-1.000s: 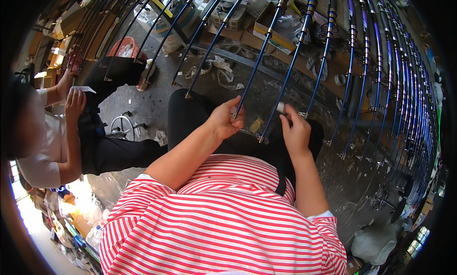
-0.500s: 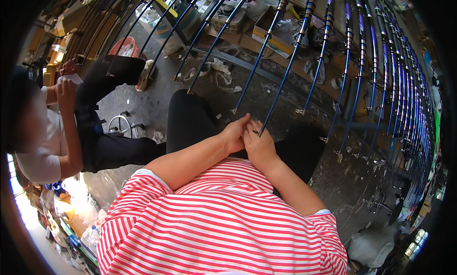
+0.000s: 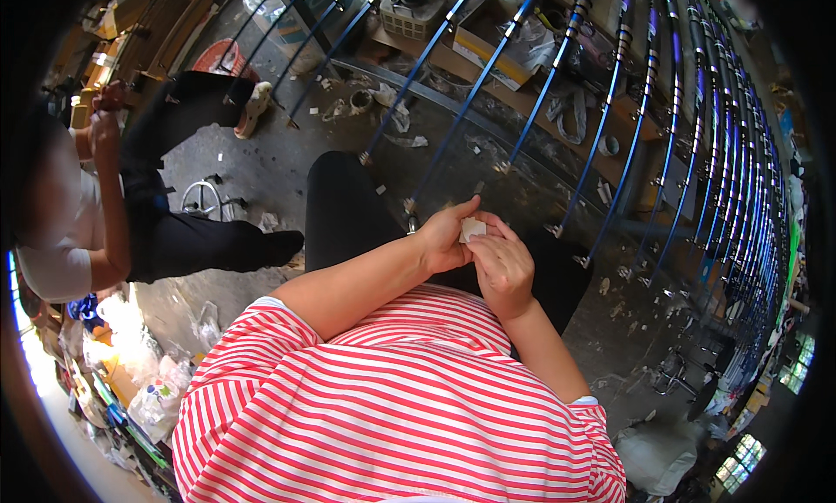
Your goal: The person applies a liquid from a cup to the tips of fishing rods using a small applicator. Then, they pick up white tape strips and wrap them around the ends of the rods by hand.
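Note:
My left hand (image 3: pixel 447 239) and my right hand (image 3: pixel 506 270) meet above my lap. Between them is a small white piece (image 3: pixel 472 229), like folded paper or a stack of labels. The fingers of my right hand are bent over its side. My left hand is cupped against it with the thumb pointing up; its other fingers are partly hidden. Just beyond, blue fishing rods (image 3: pixel 484 76) hang in a slanted row, their metal-fitted ends pointing toward me. The closest rod end (image 3: pixel 410 209) is by my left wrist, touching neither hand.
To the left sits a co-worker (image 3: pixel 65 216) in a white top, hands raised. Behind the rods are an open cardboard box (image 3: pixel 488 54), a beige basket (image 3: pixel 409 15) and a red basket (image 3: pixel 222 59). A grey bag (image 3: pixel 657 455) lies at lower right. Scraps litter the floor.
My hands have parted slightly and turned, bringing the white piece into sight. The rods have shifted in the picture, and no rod end lies over my right hand now. The co-worker's hands are higher.

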Demonstrator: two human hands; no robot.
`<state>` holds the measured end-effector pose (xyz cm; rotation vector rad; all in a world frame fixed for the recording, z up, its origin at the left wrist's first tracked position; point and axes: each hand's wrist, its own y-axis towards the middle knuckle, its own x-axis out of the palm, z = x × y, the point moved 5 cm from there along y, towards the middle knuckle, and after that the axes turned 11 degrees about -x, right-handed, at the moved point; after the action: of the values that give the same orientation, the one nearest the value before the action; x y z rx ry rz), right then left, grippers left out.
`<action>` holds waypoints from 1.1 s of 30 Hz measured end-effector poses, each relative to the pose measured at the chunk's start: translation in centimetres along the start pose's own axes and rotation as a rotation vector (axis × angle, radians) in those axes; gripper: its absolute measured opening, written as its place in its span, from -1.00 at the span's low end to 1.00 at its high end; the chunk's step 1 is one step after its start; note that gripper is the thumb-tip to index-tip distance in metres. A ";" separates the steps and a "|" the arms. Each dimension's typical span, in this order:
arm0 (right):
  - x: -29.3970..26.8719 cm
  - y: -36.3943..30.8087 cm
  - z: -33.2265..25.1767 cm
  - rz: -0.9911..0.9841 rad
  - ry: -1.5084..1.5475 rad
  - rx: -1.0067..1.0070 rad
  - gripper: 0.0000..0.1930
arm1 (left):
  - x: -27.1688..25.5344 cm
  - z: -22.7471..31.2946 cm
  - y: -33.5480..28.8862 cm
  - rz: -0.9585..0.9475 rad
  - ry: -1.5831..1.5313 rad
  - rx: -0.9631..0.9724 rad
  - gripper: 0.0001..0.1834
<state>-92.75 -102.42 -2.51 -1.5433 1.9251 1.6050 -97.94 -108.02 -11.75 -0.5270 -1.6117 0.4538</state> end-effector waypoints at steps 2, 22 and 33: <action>-1.3 -1.1 0.0 -0.009 -0.001 -0.008 -0.82 | 1.0 -1.1 0.6 0.000 -0.002 -0.004 -0.55; -9.9 -5.5 -0.8 0.523 0.714 0.692 -0.86 | 7.6 -6.7 -5.9 0.247 0.799 0.556 -0.89; -11.5 -5.3 -1.5 0.377 0.554 0.603 -0.89 | 9.4 -7.3 -6.9 0.182 0.940 0.776 -0.87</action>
<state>-82.94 -96.38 2.89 -1.5001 2.7754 0.5676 -91.88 -108.29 0.60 -0.2147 -0.4197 0.7702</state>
